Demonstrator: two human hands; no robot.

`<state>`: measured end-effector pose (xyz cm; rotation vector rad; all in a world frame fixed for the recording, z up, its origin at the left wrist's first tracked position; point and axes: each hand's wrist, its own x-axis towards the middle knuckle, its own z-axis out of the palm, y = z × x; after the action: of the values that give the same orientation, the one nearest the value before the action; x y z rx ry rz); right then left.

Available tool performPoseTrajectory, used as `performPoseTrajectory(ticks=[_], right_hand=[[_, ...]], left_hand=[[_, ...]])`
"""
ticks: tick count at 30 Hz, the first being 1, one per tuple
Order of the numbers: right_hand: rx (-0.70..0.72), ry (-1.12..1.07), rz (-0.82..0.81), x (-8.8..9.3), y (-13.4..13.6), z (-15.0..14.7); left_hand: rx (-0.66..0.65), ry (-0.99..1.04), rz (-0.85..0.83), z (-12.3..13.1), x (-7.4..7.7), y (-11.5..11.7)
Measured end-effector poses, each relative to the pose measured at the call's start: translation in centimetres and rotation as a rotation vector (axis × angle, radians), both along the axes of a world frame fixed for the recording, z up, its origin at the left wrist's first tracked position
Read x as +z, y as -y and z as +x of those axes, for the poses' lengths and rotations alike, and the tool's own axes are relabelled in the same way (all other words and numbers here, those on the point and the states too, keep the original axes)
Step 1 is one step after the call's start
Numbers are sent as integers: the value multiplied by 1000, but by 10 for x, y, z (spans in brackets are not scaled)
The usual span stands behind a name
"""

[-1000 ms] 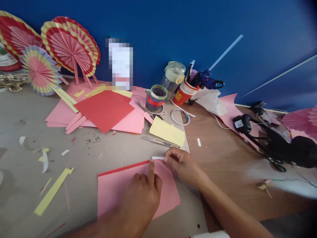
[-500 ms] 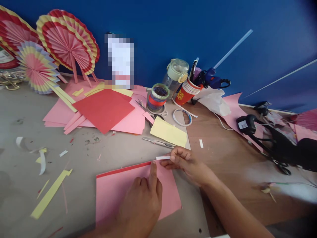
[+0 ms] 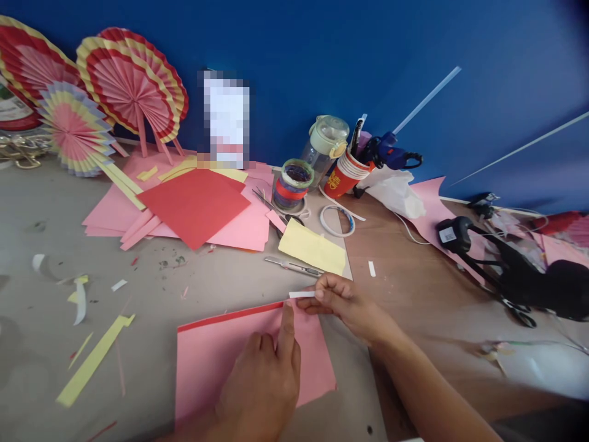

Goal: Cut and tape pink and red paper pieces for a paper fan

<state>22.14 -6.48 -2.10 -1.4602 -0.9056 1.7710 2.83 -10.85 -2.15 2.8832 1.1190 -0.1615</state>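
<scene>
A pink sheet (image 3: 207, 362) lies at the front with a red strip (image 3: 230, 316) along its far edge. My left hand (image 3: 267, 368) rests on the sheet, its index finger stretched out to the far edge near the end of the red strip, the other fingers curled. Between the thumb and fingers of my right hand (image 3: 335, 298) is a thin white strip (image 3: 301, 294), pinched at its right end. The strip's free left end is close to my left fingertip. Just beyond my right hand lies a utility knife (image 3: 294, 266).
Behind are a red sheet (image 3: 196, 205) on pink papers, a yellow piece (image 3: 313, 245), a tape roll (image 3: 337, 221), a jar (image 3: 291, 184), a bottle (image 3: 324, 141) and red cups (image 3: 345, 175). Paper fans (image 3: 133, 92) stand back left; a black device (image 3: 453, 234) lies right.
The camera view has shifted slightly. Both hands keep almost the same places on the sheet, with the white strip still pinched in my right hand.
</scene>
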Motion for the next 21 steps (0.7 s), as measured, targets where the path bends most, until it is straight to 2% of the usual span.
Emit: performPoseTrajectory(ticks=[3, 6, 13, 17, 21], right_hand=[[-13, -25, 4, -1, 0, 1], [-14, -44, -4, -2, 0, 1], [-1, -61, 7, -6, 2, 1], [-8, -52, -4, -6, 2, 2], [2, -46, -1, -6, 2, 5]], left_hand=[[-64, -63, 122, -1, 6, -3], [-77, -50, 143, -3, 8, -5], [-187, 43, 157, -4, -5, -3], [-96, 27, 153, -2, -14, 2], [-13, 96, 170, -1, -18, 1]])
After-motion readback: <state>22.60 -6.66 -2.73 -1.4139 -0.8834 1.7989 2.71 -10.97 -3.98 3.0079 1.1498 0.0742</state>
